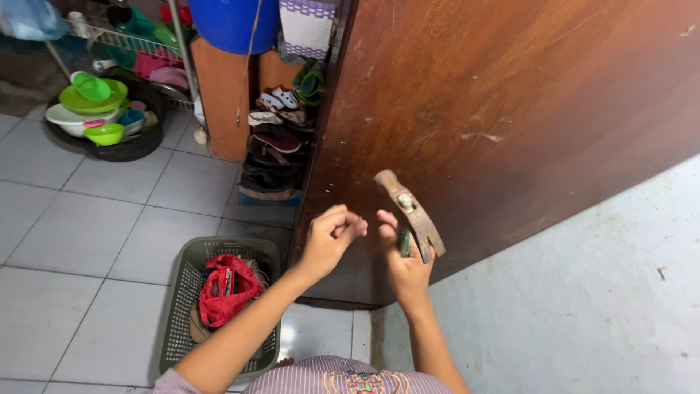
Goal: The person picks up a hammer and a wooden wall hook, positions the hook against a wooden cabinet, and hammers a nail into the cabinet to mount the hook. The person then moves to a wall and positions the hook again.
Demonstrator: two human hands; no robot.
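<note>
The right hand (405,266) is wrapped around the handle of a claw hammer (410,211), fingers closed tight on it just below the head. The rusty head stands above the fist, tilted up and to the left, with a pale bolt or wedge showing in its middle. It hangs close in front of the brown wooden door (510,109) — whether the metal touches the wood cannot be told from this angle.

The left hand (329,237) is just beside the right, near the door's edge, its fingers curled in with thumb and forefinger pinched together. It may be pinching something small, perhaps a nail, but anything there is too tiny to make out.

The door's surface is scuffed, with pale scratches across the middle. To the right of it runs a light blue-grey wall (598,292).

Below the left forearm, a green plastic basket (179,321) sits on the white tiled floor (87,241); a red bag (226,288) lies bunched inside it. Further back, against the door's edge, a stack of sandals and slippers (273,146) fills a narrow rack. At the upper left a black basin (127,146) holds green and white plastic bowls and plates — well apart from both hands. A blue tub (230,25) shows at the top.
</note>
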